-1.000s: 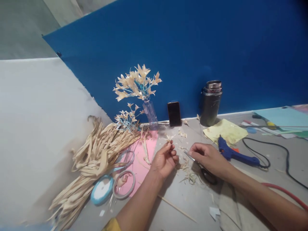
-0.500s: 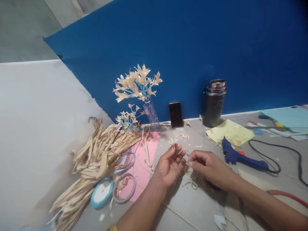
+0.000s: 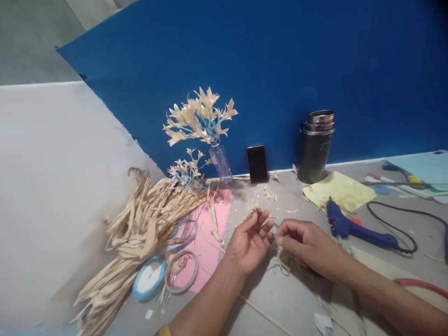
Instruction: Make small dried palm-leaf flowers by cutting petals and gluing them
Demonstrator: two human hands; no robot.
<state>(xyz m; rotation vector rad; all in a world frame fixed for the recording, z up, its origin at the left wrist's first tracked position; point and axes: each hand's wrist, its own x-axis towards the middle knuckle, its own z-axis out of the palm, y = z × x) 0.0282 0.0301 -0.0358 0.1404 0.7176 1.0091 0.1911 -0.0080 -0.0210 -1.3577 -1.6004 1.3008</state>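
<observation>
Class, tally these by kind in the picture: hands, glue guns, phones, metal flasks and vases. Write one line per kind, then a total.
Hands: 2 (left hand, right hand)
Glue gun: 1
Phone: 1
Metal flask: 1
Vase: 1
Total: 6

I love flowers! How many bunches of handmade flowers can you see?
2. A tall bunch stands in the clear bottle against the blue board; a smaller bunch sits just left of the bottle, behind the dried strips. None looks hidden.
</observation>
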